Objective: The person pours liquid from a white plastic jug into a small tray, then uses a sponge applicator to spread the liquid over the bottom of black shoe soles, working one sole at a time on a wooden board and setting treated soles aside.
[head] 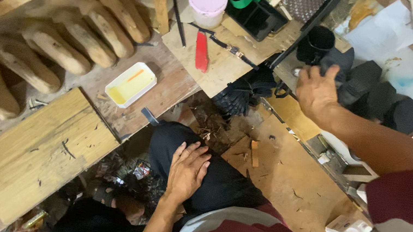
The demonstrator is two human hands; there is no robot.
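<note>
Left hand: the left hand [188,169] lies flat on the person's black-trousered knee [210,180], near the middle of the view, fingers [199,156] loosely spread and holding nothing.
Right hand: the right hand [318,92] reaches to the far right, its fingers curled down onto a black sole piece [343,61]; whether they have closed on it I cannot tell, since the back of the hand hides them.
Thing in hand: that sole piece is the leftmost of a row of black sole pieces [381,96] on the counter [286,173], just beside a black cup [316,42].
Around it: wooden shoe lasts [57,45] on a rack at left, a white tray of yellow glue [131,84], a red-handled knife [201,52], a pink-lidded tub [207,1].
Step, as I judge it: picking a sole piece from the row.
Next move calls for: a firm pinch and a lift clear of its neighbours and the cup.
</note>
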